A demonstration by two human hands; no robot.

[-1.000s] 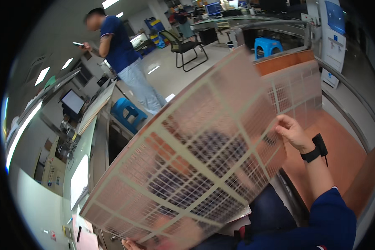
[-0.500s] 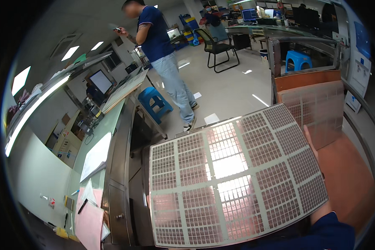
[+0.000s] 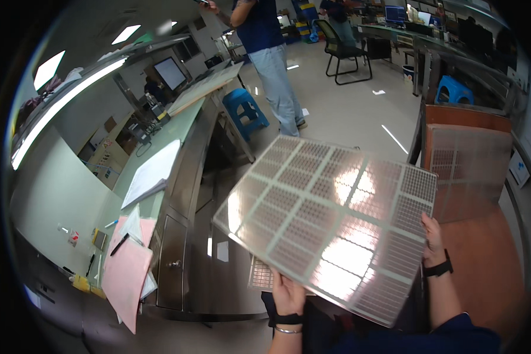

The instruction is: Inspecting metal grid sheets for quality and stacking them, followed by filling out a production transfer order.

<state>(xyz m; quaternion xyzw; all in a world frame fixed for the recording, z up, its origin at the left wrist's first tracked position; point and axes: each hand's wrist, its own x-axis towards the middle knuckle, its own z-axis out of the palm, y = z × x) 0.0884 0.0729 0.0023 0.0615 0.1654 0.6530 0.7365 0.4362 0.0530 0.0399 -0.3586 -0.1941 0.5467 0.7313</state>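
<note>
Workshop floor beyond | grid panel (image 3: 330, 227) tilted | left hand (image 3: 288, 294) grip pinching near edge | right hand (image 3: 432, 239) seemingly clasping right edge

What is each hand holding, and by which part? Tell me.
Both hands hold one large mesh panel: the left hand grips its near lower edge, the right hand its right edge.
</note>
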